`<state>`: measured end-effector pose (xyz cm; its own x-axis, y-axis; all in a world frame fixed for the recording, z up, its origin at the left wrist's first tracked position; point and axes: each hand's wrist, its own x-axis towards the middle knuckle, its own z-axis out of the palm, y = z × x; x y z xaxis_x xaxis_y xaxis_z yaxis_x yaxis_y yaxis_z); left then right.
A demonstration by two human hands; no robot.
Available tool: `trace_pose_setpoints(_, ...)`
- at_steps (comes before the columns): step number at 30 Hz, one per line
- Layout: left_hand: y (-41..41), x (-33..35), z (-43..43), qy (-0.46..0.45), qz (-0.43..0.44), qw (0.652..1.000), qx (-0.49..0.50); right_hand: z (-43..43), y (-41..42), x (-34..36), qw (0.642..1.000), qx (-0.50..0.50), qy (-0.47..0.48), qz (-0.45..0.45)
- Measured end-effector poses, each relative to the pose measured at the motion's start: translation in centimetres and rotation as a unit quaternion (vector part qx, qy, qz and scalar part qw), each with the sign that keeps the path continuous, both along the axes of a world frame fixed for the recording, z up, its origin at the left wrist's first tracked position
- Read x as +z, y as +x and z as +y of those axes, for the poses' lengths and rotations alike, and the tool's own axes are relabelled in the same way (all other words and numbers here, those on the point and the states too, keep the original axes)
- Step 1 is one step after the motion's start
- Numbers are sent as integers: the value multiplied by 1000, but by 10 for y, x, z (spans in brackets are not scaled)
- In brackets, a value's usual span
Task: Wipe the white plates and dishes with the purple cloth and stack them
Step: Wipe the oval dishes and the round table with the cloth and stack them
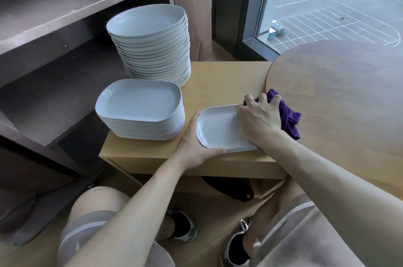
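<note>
A white rectangular plate (218,129) lies on top of a short stack at the front right of the light wooden table (220,79). My left hand (195,146) grips the plate's near left corner, thumb along the front edge. My right hand (259,120) covers the plate's right side and holds the crumpled purple cloth (289,114), which bulges out beyond the fingers. A taller stack of white rectangular plates (139,107) stands to the left. Behind it rises a high stack of round white dishes (152,44).
A dark round tabletop (340,96) overlaps the light table's right end. Dark shelving (54,26) runs along the left. A curtain and a window stand behind. My knees and shoes are below the table's front edge.
</note>
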<state>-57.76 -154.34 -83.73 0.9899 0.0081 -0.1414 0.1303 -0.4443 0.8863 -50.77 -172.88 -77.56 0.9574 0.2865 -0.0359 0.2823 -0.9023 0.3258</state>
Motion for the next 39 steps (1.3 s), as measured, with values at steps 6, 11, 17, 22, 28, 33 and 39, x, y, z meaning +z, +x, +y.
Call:
trace_pose_setpoints(6,-1,0,1,6,-5,1000,-15,31,-9,3,994,101,42,23)
trace_pose_setpoints(11,0,4,1,-19,-16,999,-26,66,-24,9,978,167,108,54)
trace_pose_setpoints(17,2,6,2,-41,20,998,-53,42,-30,18,962,196,132,139)
trace_pose_setpoints(22,1,12,-1,-56,35,997,-29,23,-37,16,960,171,150,162)
trace_pose_setpoints(28,-1,11,0,-28,9,999,-22,-15,-42,15,977,101,126,139)
trace_pose_setpoints(33,0,10,1,-17,4,1000,-14,-40,-47,7,998,13,50,33)
trace_pose_setpoints(39,-2,12,-2,-29,0,1000,5,-35,-57,-4,997,-40,62,-14)
